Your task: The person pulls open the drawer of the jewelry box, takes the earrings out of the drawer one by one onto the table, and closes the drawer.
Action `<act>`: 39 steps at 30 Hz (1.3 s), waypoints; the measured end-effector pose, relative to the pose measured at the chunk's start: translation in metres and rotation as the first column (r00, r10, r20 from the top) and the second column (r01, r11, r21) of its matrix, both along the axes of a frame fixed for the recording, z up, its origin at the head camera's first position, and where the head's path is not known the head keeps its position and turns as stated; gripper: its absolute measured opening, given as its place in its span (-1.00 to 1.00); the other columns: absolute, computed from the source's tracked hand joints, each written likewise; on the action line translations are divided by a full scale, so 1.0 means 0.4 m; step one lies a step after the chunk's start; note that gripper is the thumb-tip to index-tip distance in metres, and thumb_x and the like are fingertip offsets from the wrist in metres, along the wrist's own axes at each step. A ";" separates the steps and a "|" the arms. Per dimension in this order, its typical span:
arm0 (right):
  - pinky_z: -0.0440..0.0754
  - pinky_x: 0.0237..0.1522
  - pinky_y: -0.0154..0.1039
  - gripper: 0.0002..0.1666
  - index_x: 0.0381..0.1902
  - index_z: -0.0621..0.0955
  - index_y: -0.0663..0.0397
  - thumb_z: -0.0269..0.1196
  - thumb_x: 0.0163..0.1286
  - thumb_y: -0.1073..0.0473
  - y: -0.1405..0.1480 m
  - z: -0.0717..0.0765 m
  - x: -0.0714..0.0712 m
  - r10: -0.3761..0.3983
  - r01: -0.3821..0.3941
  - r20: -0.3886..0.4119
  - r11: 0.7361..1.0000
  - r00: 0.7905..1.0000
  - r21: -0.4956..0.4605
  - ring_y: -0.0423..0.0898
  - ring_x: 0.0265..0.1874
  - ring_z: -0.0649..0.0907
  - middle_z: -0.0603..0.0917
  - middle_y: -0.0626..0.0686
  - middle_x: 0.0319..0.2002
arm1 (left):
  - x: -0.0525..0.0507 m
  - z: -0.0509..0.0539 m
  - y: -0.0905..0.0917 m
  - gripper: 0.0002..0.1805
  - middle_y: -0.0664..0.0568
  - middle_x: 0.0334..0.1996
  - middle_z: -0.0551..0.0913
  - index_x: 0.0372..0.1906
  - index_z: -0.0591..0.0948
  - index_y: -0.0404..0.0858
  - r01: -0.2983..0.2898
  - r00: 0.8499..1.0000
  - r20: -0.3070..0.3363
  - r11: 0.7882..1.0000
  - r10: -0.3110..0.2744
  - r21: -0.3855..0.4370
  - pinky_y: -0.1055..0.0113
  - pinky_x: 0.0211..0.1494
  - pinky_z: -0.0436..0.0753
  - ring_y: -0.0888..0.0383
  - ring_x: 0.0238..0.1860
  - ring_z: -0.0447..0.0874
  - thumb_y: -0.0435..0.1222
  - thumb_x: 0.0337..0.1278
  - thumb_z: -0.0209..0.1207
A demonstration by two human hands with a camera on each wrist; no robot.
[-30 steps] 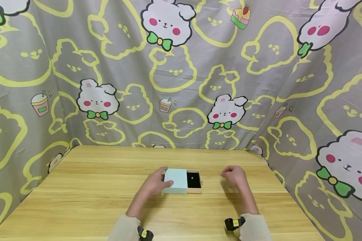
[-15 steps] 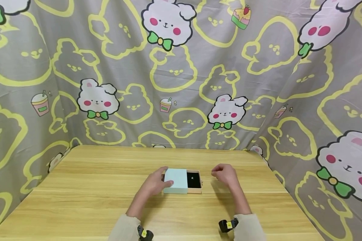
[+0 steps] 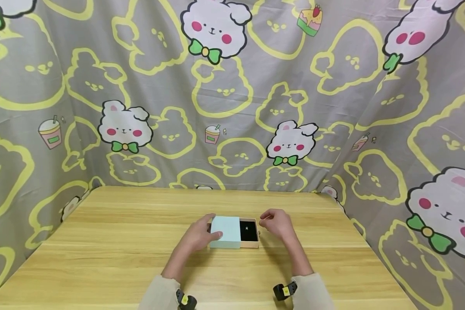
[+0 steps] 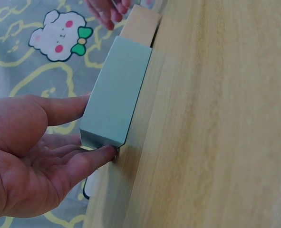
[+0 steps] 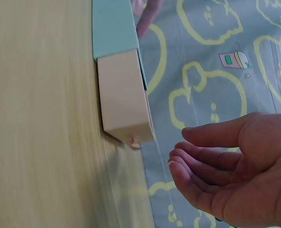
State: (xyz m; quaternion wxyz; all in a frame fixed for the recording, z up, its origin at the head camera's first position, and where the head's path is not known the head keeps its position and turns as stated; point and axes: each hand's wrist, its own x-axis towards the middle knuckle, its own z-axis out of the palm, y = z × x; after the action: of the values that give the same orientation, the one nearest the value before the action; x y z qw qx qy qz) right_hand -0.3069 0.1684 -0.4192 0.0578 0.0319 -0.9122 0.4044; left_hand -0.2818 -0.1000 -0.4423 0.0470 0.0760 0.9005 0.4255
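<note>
A person's left hand (image 3: 195,236) grips a pale blue sleeve (image 3: 225,232), with a peach drawer (image 5: 123,90) partly out beyond it.
The left thumb lies on the sleeve's top while the fingers bend about its end; rightward from that grip, the drawer bares a black insert (image 3: 246,236) with a small pale star shape (image 3: 246,229). Just beside the drawer's far end and its pull tab (image 5: 134,141), the right hand (image 5: 235,166) holds nothing, thumb apart from loosely curled fingers.
</note>
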 end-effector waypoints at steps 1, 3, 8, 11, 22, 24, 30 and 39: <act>0.63 -0.35 -0.21 -0.83 -0.24 0.75 0.25 0.39 0.20 0.30 -0.005 -0.001 0.000 0.005 -0.005 -0.005 1.000 1.000 0.006 -0.09 -0.43 0.69 0.77 0.09 -0.37 | 0.000 0.000 0.000 -0.19 -0.37 0.24 0.57 0.51 0.32 -0.28 0.002 1.000 -0.001 1.000 -0.002 0.003 -0.17 0.20 0.59 -0.30 0.26 0.56 -0.13 0.24 0.38; 0.64 -0.33 -0.20 -0.82 -0.24 0.75 0.24 0.40 0.18 0.30 -0.016 -0.004 0.000 0.016 -0.016 -0.010 1.000 1.000 0.014 -0.09 -0.42 0.70 0.77 0.09 -0.37 | 0.000 0.000 -0.001 -0.19 -0.37 0.24 0.58 0.51 0.32 -0.29 0.005 1.000 -0.003 1.000 -0.005 0.005 -0.17 0.20 0.59 -0.30 0.26 0.56 -0.14 0.24 0.38; 0.62 -0.36 -0.22 -0.81 -0.22 0.75 0.25 0.40 0.16 0.33 -0.043 -0.013 0.004 0.051 -0.051 -0.009 0.999 0.999 0.009 -0.12 -0.45 0.70 0.77 0.06 -0.41 | 0.000 0.000 -0.001 -0.19 -0.37 0.24 0.58 0.51 0.31 -0.30 0.009 1.000 -0.008 1.000 -0.009 0.009 -0.16 0.20 0.60 -0.29 0.26 0.57 -0.14 0.24 0.38; 0.62 -0.38 -0.23 -0.81 -0.22 0.74 0.27 0.40 0.16 0.35 -0.060 -0.017 0.008 0.072 -0.072 -0.018 0.997 0.997 0.011 -0.12 -0.46 0.70 0.77 0.06 -0.42 | 0.001 0.000 -0.001 -0.19 -0.37 0.24 0.58 0.50 0.32 -0.29 0.008 1.000 -0.011 1.000 -0.008 0.010 -0.16 0.19 0.60 -0.29 0.25 0.57 -0.14 0.24 0.38; 0.67 -0.32 -0.17 -0.80 -0.18 0.74 0.28 0.40 0.20 0.36 -0.097 -0.031 0.015 0.111 -0.110 -0.025 0.993 0.993 0.049 -0.09 -0.40 0.70 0.75 0.05 -0.39 | 0.001 0.000 0.000 -0.20 -0.37 0.24 0.58 0.50 0.33 -0.28 0.001 1.000 -0.012 1.000 -0.001 0.000 -0.17 0.20 0.59 -0.30 0.25 0.57 -0.14 0.24 0.38; 0.67 -0.30 -0.16 -0.77 -0.15 0.74 0.29 0.40 0.21 0.35 -0.100 -0.033 0.016 0.118 -0.117 -0.015 0.991 0.993 0.058 -0.07 -0.37 0.70 0.75 0.06 -0.37 | 0.001 0.000 0.000 -0.20 -0.36 0.24 0.59 0.50 0.33 -0.27 0.000 1.000 -0.010 1.000 0.000 -0.003 -0.17 0.19 0.60 -0.30 0.25 0.58 -0.13 0.24 0.38; 0.68 -0.26 -0.13 -0.69 -0.05 0.73 0.29 0.40 0.23 0.31 -0.103 -0.036 0.020 0.135 -0.137 0.024 0.986 0.991 0.091 -0.01 -0.29 0.70 0.76 0.10 -0.28 | 0.000 0.000 0.001 -0.20 -0.36 0.23 0.59 0.50 0.33 -0.27 -0.003 1.000 -0.006 1.000 0.003 -0.005 -0.16 0.17 0.61 -0.29 0.23 0.59 -0.14 0.24 0.38; 0.67 -0.28 -0.14 -0.70 -0.03 0.73 0.29 0.37 0.27 0.31 -0.106 -0.036 0.026 0.151 -0.156 0.055 0.981 0.987 0.119 0.01 -0.26 0.70 0.76 0.15 -0.20 | -0.002 -0.002 0.001 -0.20 -0.36 0.24 0.58 0.51 0.32 -0.27 -0.004 1.000 -0.003 1.000 0.004 -0.002 -0.16 0.18 0.61 -0.29 0.25 0.58 -0.14 0.25 0.37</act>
State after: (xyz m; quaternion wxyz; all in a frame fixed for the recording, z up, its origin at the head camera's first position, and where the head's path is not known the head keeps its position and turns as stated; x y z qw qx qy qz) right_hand -0.2964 0.1261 -0.4335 0.0036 0.0965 -0.9312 0.3515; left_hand -0.2828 -0.0996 -0.4429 0.0448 0.0748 0.9012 0.4245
